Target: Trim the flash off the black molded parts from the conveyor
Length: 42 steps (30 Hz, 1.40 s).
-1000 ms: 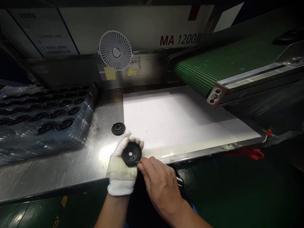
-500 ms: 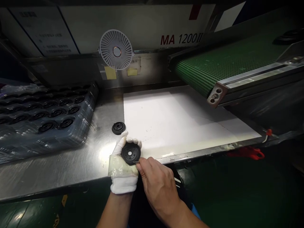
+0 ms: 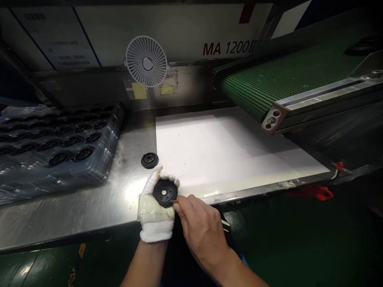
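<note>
the gloved left hand (image 3: 155, 207) cups a holed black disc (image 3: 167, 196) just ahead-left of the right hand (image 3: 203, 227), which pinches a thin tool (image 3: 174, 201).

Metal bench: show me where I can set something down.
Free: the white sheet in front of the conveyor; bare bench between tray and loose disc. Crowded: mid near edge, where the left hand holds another disc beside the right hand.
</note>
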Available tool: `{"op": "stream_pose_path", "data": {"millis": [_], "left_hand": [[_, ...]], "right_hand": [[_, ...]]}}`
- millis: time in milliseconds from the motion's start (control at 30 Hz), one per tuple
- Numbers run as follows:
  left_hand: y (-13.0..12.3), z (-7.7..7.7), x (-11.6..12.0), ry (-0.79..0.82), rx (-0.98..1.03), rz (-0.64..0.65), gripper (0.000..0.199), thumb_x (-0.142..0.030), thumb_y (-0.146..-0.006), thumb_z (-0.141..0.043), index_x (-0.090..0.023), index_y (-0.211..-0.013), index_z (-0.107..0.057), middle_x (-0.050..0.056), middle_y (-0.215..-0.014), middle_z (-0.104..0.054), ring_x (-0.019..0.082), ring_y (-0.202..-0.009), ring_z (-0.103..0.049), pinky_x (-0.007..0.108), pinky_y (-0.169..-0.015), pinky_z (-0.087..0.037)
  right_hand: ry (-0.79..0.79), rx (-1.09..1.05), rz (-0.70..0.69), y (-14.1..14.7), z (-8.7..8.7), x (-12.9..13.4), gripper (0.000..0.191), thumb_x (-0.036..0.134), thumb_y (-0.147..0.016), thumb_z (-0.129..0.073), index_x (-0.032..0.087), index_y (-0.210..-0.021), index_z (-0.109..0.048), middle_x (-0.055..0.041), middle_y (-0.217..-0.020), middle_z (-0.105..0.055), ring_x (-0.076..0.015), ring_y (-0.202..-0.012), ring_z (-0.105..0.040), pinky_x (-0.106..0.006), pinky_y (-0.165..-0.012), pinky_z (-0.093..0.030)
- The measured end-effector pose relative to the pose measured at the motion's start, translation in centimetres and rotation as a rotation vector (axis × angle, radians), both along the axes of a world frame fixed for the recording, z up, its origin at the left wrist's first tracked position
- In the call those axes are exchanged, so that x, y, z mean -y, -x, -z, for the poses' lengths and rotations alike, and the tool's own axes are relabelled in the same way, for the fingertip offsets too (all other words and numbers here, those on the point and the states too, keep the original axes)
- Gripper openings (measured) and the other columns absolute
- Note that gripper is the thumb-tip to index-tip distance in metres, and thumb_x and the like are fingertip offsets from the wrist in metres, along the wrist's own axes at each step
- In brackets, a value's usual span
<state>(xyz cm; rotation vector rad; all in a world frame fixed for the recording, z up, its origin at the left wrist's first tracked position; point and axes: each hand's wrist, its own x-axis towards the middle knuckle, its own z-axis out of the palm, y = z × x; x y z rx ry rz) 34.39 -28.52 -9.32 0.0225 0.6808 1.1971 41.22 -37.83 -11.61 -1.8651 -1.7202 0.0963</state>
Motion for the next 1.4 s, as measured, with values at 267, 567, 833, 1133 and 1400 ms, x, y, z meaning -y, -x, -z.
{"op": "stream_pose_path", "data": {"millis": [267, 567, 833, 1133, 1400], "left_hand": [[1.4, -0.3, 0.1, -0.097, -0.004, 0.247, 0.039, -0.018, -0.075, -0.056, -0.013, -0.114, -0.060, 0.012, -0.091, -0.063, 0.025, -0.085, -0.063, 0.042, -0.075, -0.054], [0.2, -0.1, -0.3, -0.025, -0.017, 0.070, 0.012, -0.012, -0.077, -0.061, -0.014, -0.088, -0.064, 0.000, -0.065, -0.056, 0.012, -0.061, -0.057, 0.027, -0.060, -0.052], [1.5, 0.1, 0.3, -0.113, 0.013, 0.308, 0.035, -0.018, -0.076, -0.055, -0.012, -0.109, -0.062, 0.013, -0.093, -0.064, 0.027, -0.087, -0.062, 0.044, -0.070, -0.054], [0.2, 0.2, 0.0, -0.017, -0.007, 0.008, 0.016, -0.010, -0.076, -0.061, -0.015, -0.091, -0.064, 0.000, -0.068, -0.057, 0.011, -0.066, -0.058, 0.030, -0.070, -0.053], [1.3, 0.0, 0.3, -0.057, 0.017, 0.239, 0.030, -0.014, -0.075, -0.054, -0.010, -0.104, -0.062, 0.008, -0.078, -0.061, 0.022, -0.074, -0.061, 0.040, -0.068, -0.054]], "right_hand": [[-0.012, -0.007, 0.002, -0.9, -0.1, -0.1, 0.029, 0.030, -0.102, -0.031, 0.022, -0.088, -0.055, 0.0006, -0.072, -0.053, -0.0173, -0.064, -0.048, -0.032, -0.058, -0.025], [-0.009, -0.018, 0.004, -0.2, -0.1, -0.2, 0.028, 0.030, -0.102, -0.032, 0.022, -0.087, -0.055, 0.0005, -0.073, -0.053, -0.0181, -0.064, -0.048, -0.033, -0.058, -0.024], [0.002, -0.031, 0.015, -1.3, 0.3, 0.1, 0.029, 0.030, -0.102, -0.032, 0.022, -0.087, -0.055, 0.0004, -0.073, -0.053, -0.0173, -0.065, -0.049, -0.032, -0.059, -0.025], [-0.010, -0.041, -0.013, 0.3, 0.2, 0.2, 0.028, 0.030, -0.102, -0.031, 0.022, -0.086, -0.054, -0.0001, -0.073, -0.053, -0.0175, -0.063, -0.047, -0.032, -0.058, -0.023], [-0.022, -0.018, 0.046, -1.3, 0.3, 0.4, 0.029, 0.031, -0.102, -0.032, 0.022, -0.086, -0.055, 0.0004, -0.072, -0.052, -0.0171, -0.063, -0.048, -0.032, -0.058, -0.024]]}}
